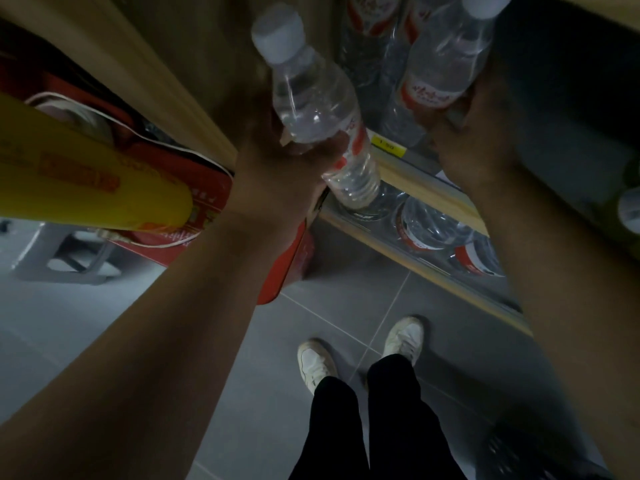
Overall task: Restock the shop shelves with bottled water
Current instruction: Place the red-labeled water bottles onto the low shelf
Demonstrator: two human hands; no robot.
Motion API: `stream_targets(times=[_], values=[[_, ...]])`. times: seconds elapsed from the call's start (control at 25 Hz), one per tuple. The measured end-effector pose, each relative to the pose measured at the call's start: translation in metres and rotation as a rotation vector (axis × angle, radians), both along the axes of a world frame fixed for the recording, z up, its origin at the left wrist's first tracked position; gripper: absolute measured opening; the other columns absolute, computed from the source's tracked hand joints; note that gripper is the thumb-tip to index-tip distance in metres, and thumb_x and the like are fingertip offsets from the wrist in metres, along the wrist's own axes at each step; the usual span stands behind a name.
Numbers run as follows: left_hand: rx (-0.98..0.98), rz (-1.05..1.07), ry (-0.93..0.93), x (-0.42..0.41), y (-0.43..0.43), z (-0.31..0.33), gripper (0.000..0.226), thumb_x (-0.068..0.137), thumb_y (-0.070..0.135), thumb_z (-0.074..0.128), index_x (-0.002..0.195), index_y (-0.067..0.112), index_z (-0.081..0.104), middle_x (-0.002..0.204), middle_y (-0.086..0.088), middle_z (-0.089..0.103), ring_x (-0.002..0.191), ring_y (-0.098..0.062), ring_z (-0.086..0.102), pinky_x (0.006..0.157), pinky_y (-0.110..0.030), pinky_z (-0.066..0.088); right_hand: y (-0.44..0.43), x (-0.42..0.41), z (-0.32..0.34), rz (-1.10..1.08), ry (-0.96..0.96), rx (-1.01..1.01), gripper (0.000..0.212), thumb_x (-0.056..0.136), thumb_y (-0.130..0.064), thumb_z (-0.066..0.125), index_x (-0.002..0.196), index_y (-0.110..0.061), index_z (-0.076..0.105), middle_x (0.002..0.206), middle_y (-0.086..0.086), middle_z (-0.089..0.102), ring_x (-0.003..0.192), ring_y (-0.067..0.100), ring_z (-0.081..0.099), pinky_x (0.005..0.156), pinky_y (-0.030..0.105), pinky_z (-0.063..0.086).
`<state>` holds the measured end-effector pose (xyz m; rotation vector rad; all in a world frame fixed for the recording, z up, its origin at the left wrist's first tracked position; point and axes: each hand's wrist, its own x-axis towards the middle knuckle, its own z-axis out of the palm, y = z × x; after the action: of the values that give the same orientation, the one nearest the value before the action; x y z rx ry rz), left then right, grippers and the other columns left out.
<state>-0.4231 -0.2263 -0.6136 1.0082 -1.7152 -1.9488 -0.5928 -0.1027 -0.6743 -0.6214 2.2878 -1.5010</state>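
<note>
Two clear, ribbed plastic bottles are held. The left hand (pixel 280 168) grips the tilted bottle (pixel 311 109); the right hand (pixel 474 147) clasps the other bottle (pixel 446 60) near the pale wooden shelf (pixel 433 192).

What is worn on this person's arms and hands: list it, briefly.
Both bare. The left forearm and right forearm show no sleeve, watch or band. The left hand and right hand wear no gloves; no ring shows in the dim, blurred picture.

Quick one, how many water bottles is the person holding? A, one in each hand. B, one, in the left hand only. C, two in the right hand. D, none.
A: the left hand grips one bottle and the right hand grips a second bottle.
</note>
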Motion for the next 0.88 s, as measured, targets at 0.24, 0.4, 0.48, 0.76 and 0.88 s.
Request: stream_targets(times=[0.24,0.4,0.48,0.76,0.88], values=[[-0.092,0.134,0.154,-0.014,-0.001,-0.003,0.076,0.077,0.004,0.072,0.141,0.004,0.03,0.136,-0.011,0.05,0.123,-0.027,0.057,0.098,-0.053,0.05,-0.002,0.0,-0.001,0.008,-0.073,-0.057,0.067,0.085,-0.024,0.071,0.141,-0.018,0.036,0.136,-0.01,0.05,0.123,0.0,0.049,0.093,0.011,0.046],[-0.142,0.127,0.161,-0.028,-0.007,-0.01,0.083,0.075,0.004,0.075,0.143,-0.001,0.028,0.142,-0.018,0.047,0.127,-0.027,0.053,0.099,-0.053,0.05,-0.001,0.0,-0.005,0.026,-0.133,-0.142,0.066,0.083,-0.025,0.073,0.14,-0.023,0.038,0.137,-0.007,0.051,0.126,0.006,0.05,0.098,0.029,0.051],[-0.239,0.083,0.122,-0.032,-0.009,-0.012,0.088,0.073,0.014,0.078,0.144,-0.001,0.028,0.141,-0.011,0.05,0.127,-0.018,0.054,0.1,-0.042,0.051,-0.003,0.001,-0.005,0.015,-0.134,-0.159,0.064,0.083,-0.027,0.073,0.137,-0.029,0.039,0.137,-0.007,0.052,0.126,0.009,0.051,0.097,0.041,0.052],[-0.631,-0.104,0.17,-0.047,-0.021,-0.019,0.077,0.077,0.024,0.076,0.135,0.009,0.028,0.137,-0.009,0.046,0.13,-0.017,0.047,0.101,-0.039,0.05,-0.009,0.001,-0.003,0.03,-0.18,-0.175,0.066,0.078,-0.046,0.074,0.13,-0.046,0.033,0.126,-0.026,0.049,0.124,0.004,0.051,0.102,0.039,0.048],[-0.602,-0.22,0.159,-0.056,-0.032,-0.023,0.081,0.077,0.022,0.078,0.137,0.017,0.024,0.136,0.005,0.04,0.134,-0.026,0.044,0.102,-0.043,0.05,-0.007,-0.001,-0.004,0.036,-0.113,-0.123,0.073,0.073,-0.057,0.073,0.132,-0.048,0.032,0.129,-0.024,0.049,0.126,0.006,0.05,0.101,0.044,0.049]])
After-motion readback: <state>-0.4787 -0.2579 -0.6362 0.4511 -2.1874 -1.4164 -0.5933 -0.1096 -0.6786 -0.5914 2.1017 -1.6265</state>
